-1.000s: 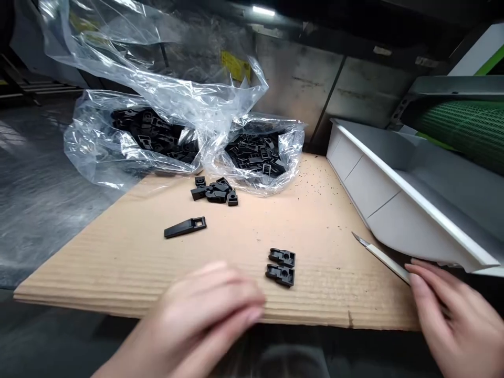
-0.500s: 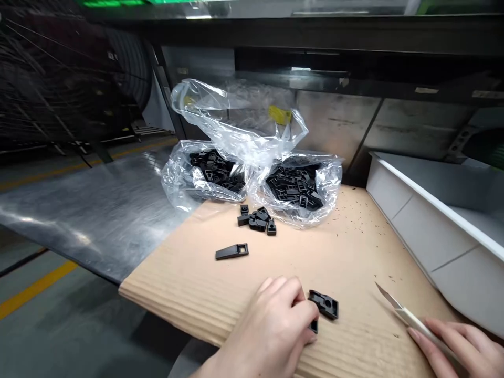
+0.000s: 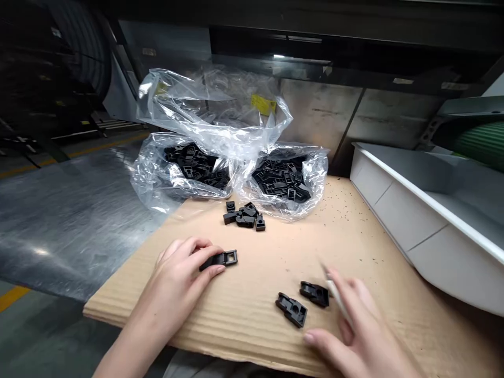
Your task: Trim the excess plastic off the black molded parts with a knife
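My left hand (image 3: pixel 183 281) has its thumb and fingers closed around a long black plastic part (image 3: pixel 231 257) with a square opening at its end, lying on the cardboard. A thin knife with a pale handle (image 3: pixel 337 299) is tucked in my right hand (image 3: pixel 360 325); its blade is blurred by motion. The right thumb is spread away from the fingers, close to two short black plastic pieces (image 3: pixel 292 310) (image 3: pixel 315 294) lying side by side. Farther back, a small cluster of black plastic pieces (image 3: pixel 245 216) lies in front of the bags.
Two clear plastic bags (image 3: pixel 147 176) (image 3: pixel 317 176) full of black parts stand at the back of the cardboard sheet (image 3: pixel 189 320). On the right is a white bin (image 3: pixel 425 226). A metal surface (image 3: pixel 71 210) extends to the left. Dark specks dot the cardboard.
My left hand has let go of a short black piece and moved left onto the long part. My right hand has come leftward with the knife, near the two short pieces.
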Motion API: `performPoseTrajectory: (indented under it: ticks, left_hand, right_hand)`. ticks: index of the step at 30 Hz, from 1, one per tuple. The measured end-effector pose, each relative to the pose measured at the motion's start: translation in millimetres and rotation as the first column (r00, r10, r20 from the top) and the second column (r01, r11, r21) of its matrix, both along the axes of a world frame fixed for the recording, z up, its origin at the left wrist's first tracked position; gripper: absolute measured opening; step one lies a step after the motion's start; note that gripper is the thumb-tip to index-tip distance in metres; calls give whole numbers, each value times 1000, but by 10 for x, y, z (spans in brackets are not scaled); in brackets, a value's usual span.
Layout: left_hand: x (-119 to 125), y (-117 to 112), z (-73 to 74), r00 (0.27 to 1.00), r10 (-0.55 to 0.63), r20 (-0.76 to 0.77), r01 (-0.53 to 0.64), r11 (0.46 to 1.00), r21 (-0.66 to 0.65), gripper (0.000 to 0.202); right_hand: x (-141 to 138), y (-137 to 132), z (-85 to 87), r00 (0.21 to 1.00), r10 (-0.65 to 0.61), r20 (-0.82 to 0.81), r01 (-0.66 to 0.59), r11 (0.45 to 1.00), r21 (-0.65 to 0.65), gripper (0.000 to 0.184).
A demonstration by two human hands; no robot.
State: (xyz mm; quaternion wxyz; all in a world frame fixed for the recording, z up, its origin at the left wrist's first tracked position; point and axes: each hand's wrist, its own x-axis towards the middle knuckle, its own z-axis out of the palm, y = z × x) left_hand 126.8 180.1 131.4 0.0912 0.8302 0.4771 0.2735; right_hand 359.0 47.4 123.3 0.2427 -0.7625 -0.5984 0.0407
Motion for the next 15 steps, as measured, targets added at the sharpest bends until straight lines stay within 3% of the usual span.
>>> performPoseTrajectory:
  ticks: [2,5,7,11,13,15]
  left_hand:
    - [-61,-51,-10,994,66,82,-68,997,26,34]
    - [-212,-91,-16,977,165,133,-172,984,42,36]
    - [-276,-114,-12,977,166,132,-172,985,34,34]
    - [-104,-282,13,979,2,202,8,999,-51,22]
    - [110,-410,29,957,-102,273,146,979,-144,17]
    - [338,-521,45,926,-160,341,231,956,-179,24]
  right_hand:
    - [-156,128,74,998,65,25,-63,996,-67,47]
    - [-235,338,157,984,149,93,-134,979,-155,13]
    - [-125,484,203,982,131,137,-108,981,-160,12]
    - [295,627,319,986,2,166,16,994,-107,30]
    - [447,530,385,982,-59,177,73,995,-74,48]
    - [490,315,432,992,-64,108,66,998,-11,48]
